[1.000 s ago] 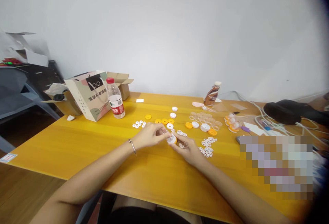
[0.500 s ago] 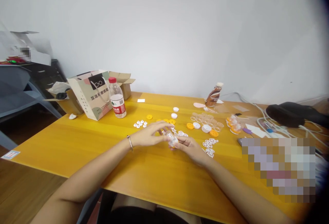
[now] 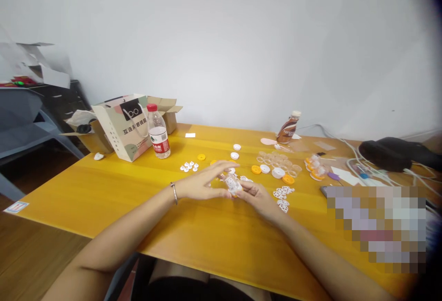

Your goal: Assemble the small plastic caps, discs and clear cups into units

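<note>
My right hand [image 3: 259, 199] pinches a small clear capsule toy [image 3: 232, 183] with white parts inside and an orange base. Around its left side curves my left hand [image 3: 204, 186], fingers spread and apart above it. The left thumb tip is at the toy's lower edge; whether it touches I cannot tell. Beyond the hands lie white openwork wheels [image 3: 246, 179], partly hidden by the fingers. More white openwork pieces [image 3: 283, 193] are right of my right hand. Small white knobbed pieces [image 3: 189, 166] sit in a group left of my left hand.
Clear cups [image 3: 276, 159], orange discs [image 3: 256, 169] and white discs [image 3: 278, 172] are spread behind my hands. Finished-looking capsule toys [image 3: 315, 168] stand to the right. A water bottle [image 3: 159, 137] and paper bag [image 3: 127, 130] stand left, a brown drink bottle [image 3: 288, 127] at the back, cables [image 3: 355, 172] far right.
My left fingers have loosened from the capsule toy and spread apart. The toy now tilts more upright in my right hand, showing more of its clear side.
</note>
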`<state>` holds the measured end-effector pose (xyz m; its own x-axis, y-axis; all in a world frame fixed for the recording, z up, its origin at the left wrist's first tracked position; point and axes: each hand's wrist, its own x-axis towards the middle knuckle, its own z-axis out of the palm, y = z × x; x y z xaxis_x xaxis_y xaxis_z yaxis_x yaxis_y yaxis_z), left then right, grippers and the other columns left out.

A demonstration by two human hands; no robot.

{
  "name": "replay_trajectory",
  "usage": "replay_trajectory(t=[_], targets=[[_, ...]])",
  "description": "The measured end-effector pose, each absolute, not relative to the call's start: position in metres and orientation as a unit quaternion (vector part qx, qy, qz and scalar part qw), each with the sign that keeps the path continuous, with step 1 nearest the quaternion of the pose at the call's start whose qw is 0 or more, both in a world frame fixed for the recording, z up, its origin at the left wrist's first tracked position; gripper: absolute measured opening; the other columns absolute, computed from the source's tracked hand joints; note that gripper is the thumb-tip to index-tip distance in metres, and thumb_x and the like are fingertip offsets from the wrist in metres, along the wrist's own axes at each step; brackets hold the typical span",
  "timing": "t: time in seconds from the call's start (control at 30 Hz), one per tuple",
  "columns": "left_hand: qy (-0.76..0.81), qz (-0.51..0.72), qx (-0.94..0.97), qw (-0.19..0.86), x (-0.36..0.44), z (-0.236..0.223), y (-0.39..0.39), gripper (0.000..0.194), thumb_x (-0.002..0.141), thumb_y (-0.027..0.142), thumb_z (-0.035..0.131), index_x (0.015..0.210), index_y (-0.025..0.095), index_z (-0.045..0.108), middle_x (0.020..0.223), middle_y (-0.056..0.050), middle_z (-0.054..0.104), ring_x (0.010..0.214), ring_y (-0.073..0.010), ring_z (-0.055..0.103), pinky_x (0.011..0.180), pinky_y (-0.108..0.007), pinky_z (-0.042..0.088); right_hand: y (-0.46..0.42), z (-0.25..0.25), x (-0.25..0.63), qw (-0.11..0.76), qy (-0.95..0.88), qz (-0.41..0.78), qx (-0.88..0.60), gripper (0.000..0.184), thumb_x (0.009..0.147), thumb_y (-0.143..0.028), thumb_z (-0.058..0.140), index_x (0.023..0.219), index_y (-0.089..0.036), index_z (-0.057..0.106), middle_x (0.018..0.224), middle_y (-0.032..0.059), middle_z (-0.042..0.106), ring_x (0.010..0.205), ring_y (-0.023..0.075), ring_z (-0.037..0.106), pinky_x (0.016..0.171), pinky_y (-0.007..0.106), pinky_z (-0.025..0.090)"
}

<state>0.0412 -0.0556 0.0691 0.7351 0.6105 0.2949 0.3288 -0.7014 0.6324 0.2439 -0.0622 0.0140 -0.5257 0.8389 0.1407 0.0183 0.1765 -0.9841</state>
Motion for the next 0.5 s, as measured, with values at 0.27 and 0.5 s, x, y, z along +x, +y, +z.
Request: replay_trajectory(t=[0.27, 0.5], targets=[[0.237, 0.211, 0.908, 0.272, 0.0388, 0.0666, -0.0501, 0.036, 0.082, 0.029, 0.048, 0.117, 0.025, 0.045, 0.127, -0.007, 0.040, 0.115, -0.0195, 0.039, 0.095, -0.034, 0.033, -0.0575, 0.0109, 0.2464, 0.344, -0.718, 0.501, -0.340, 0.031, 0.075, -0.037, 0.055, 0.100, -0.019, 0.062, 0.086, 0.0015, 0.063, 0.078, 0.0170, 0.056, 0.076, 0.030, 0.043], [0.248, 0.226, 0.900, 0.279, 0.0414, 0.0641, -0.0501, 0.022, 0.085, 0.030, 0.043, 0.100, 0.021, 0.056, 0.114, -0.006, 0.051, 0.105, -0.0166, 0.047, 0.088, -0.030, 0.037, -0.0583, 0.0081, 0.2456, 0.337, -0.719, 0.511, -0.329, 0.032, 0.076, -0.035, 0.054, 0.105, -0.020, 0.059, 0.093, 0.0009, 0.063, 0.086, 0.0191, 0.056, 0.082, 0.033, 0.041]])
